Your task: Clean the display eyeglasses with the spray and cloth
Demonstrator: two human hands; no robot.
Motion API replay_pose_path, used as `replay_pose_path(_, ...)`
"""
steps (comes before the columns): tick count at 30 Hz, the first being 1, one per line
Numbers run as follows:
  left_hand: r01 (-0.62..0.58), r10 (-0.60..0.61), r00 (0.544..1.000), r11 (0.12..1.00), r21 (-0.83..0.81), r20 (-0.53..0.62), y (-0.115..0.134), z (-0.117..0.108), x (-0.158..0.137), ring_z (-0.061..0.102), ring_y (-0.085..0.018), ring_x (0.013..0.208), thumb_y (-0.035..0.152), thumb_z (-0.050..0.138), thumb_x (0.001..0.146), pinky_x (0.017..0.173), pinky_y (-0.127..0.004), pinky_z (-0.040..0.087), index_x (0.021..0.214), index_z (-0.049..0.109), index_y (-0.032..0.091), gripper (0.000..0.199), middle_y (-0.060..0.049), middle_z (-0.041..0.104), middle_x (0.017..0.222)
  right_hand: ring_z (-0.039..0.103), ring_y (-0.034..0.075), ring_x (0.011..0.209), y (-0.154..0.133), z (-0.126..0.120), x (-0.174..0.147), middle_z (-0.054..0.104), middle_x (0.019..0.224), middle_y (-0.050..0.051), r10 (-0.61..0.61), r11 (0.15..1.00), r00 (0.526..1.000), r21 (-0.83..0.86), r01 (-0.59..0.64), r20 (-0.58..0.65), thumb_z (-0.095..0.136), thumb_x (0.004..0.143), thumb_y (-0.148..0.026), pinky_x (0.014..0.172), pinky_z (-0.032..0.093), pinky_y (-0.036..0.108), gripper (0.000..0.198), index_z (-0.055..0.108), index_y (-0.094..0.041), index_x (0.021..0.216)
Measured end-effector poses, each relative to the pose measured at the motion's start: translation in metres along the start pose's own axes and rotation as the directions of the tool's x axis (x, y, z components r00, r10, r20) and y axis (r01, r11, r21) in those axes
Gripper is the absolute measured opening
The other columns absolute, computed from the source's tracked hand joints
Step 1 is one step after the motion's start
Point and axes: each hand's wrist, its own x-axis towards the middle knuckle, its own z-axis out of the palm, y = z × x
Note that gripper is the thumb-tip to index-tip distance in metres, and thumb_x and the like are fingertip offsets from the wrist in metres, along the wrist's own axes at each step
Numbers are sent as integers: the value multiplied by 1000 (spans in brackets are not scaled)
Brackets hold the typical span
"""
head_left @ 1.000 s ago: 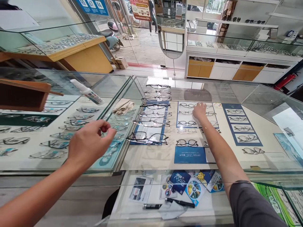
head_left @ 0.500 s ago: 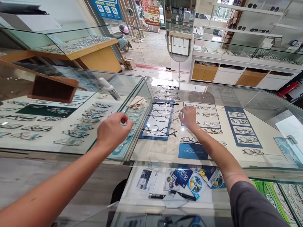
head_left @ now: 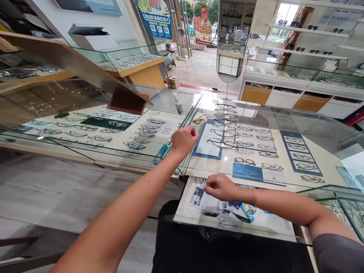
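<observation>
Near twelve o'clock, blue poster [head_left: 159, 26] reads "STELLEST"; left hand [head_left: 184, 141] and right hand [head_left: 221, 187] are apart, curled — any grip I cannot tell — near the glass surface [head_left: 212, 167] edge.

The tabletop [head_left: 287, 117] is smooth, glossy glass, the eyeglasses [head_left: 222, 143] look smooth and faintly shiny, the cloth [head_left: 200, 118] soft and matt, the blue card [head_left: 247, 171] papery, and the floor [head_left: 85, 182] dull and wood-grained.
</observation>
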Motion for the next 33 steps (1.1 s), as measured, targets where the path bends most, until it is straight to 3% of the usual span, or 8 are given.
replay_pose_path(3,-33,33,999,999,-34,5,5,1,1,72,-26,81,31,57,94,67,-32,37,92,72,19,19,-10,79,87,52,13,63,-42,-43,3,57,66,-2,-84,996,995,-1,84,-50,63,97,-26,64,38,29,37,51,-22,62)
replay_pose_path(5,-57,59,998,997,-52,24,5,1,5,71,-26,81,34,55,96,68,-33,38,92,71,19,22,-10,78,86,54,14,66,-55,-85,17,61,69,-1,-23,997,993,-77,15,-113,61,101,-31,67,40,30,34,60,-22,68)
replay_pose_path(8,-156,161,981,986,-54,109,-10,-4,13,70,-27,84,38,50,100,69,-34,43,91,72,19,30,-12,77,88,63,23,92,-47,-144,43,73,94,5,-2,939,986,-338,-55,-166,68,99,-34,83,47,37,19,75,-22,86)
replay_pose_path(11,-314,313,938,949,-17,147,-44,-12,18,70,-32,109,41,51,98,88,-38,51,110,74,16,35,-16,77,113,57,34,127,-23,-176,56,73,128,9,21,848,983,-518,-113,-180,77,94,-38,108,44,51,15,82,-24,97)
replay_pose_path(15,-248,234,956,966,65,178,-83,-13,7,53,-38,146,50,46,100,119,-51,42,150,58,10,65,-23,59,157,50,38,142,1,-179,55,69,144,8,110,823,986,-544,-162,-128,82,91,-43,120,37,60,21,82,-26,104)
replay_pose_path(18,-192,149,947,973,130,284,-88,-10,-5,34,-39,163,54,38,104,129,-55,32,165,44,10,75,-21,38,174,52,38,142,8,-172,49,71,140,9,73,841,988,-524,-135,-137,77,94,-46,122,36,62,22,82,-27,104)
replay_pose_path(24,-224,136,926,949,222,352,-83,-12,-17,22,-37,168,59,37,105,134,-54,26,172,32,10,82,-18,25,179,53,40,141,14,-170,37,71,140,11,17,867,994,-494,-69,-110,70,98,-48,120,36,66,24,81,-27,102)
replay_pose_path(33,-260,188,930,944,205,315,-94,-10,-27,25,-40,166,61,38,103,134,-59,26,169,37,9,85,-21,29,177,59,35,121,13,-160,34,73,121,12,-31,875,997,-484,-8,-71,67,99,-40,107,42,57,20,81,-25,94)
